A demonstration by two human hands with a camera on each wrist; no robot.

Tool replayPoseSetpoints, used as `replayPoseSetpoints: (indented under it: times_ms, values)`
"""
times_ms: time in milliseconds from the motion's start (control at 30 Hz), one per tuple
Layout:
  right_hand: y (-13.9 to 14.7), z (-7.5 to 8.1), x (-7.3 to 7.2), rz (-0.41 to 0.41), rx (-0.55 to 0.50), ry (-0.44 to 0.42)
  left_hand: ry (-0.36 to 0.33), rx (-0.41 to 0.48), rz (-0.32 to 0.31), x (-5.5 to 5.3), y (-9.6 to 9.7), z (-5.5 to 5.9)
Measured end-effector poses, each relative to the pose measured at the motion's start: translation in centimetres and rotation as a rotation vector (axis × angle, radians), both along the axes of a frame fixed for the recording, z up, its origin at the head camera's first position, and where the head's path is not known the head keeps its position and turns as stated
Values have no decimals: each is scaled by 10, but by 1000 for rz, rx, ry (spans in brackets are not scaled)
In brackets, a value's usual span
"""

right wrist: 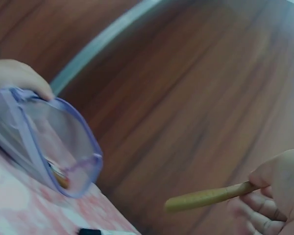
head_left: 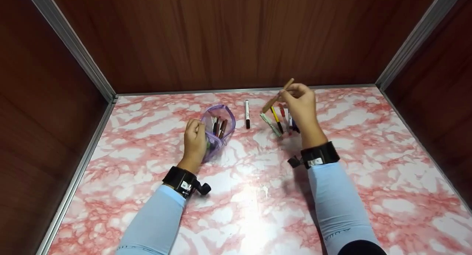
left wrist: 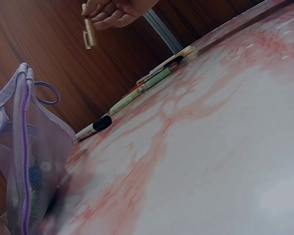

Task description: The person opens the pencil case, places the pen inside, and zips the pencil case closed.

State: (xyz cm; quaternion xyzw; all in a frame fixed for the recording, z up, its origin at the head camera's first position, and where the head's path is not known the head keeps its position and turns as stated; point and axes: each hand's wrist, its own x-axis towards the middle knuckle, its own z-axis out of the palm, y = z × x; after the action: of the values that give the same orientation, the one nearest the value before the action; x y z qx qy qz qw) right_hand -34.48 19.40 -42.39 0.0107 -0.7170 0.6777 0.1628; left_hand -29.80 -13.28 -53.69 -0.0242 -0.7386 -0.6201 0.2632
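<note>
My left hand (head_left: pixel 194 140) grips the near left edge of a purple mesh pencil pouch (head_left: pixel 233 122), whose zipped mouth gapes. Several pens (head_left: pixel 222 128) lie inside, and green and blue bits show through the mesh in the left wrist view. To the right and higher, my right hand (head_left: pixel 304 106) pinches a tan pen (right wrist: pixel 206 199) between thumb and fingers, off the table. Its clip (left wrist: pixel 85 38) shows in the left wrist view. Below that hand lie a light green pen (head_left: pixel 270 125), a yellow pen (head_left: pixel 276 118) with a black end and a red pen (head_left: pixel 282 111).
A white marker (head_left: pixel 247 111) with a black cap lies between the pouch and the pens. Another white-and-dark pen (head_left: pixel 290 120) is partly hidden by the right hand. Brown wood-grain panels (head_left: pixel 236 37) enclose the pink marbled table (head_left: pixel 236 196) at the back and both sides.
</note>
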Motion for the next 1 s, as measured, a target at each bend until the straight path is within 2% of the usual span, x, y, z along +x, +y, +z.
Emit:
replayPoseSetpoints:
  times_ms: [100, 233, 433, 533, 867, 1000]
  values:
    - [-17, -5, 2, 33, -86, 7, 3, 1, 0, 1, 0, 0]
    - [-39, -13, 5, 93, -131, 2, 0, 4, -6, 2, 0, 0]
    - [-62, -30, 7, 190, -75, -45, 11, -14, -15, 0, -1, 0]
    - [-69, -38, 8, 197, -55, -54, 15, -26, -21, 0, -2, 0]
    - [-87, -50, 13, 157, -121, 2, 5, -36, -35, 0, -2, 1]
    - [-94, -54, 17, 183, -125, -9, 8, -23, -34, 0, -1, 0]
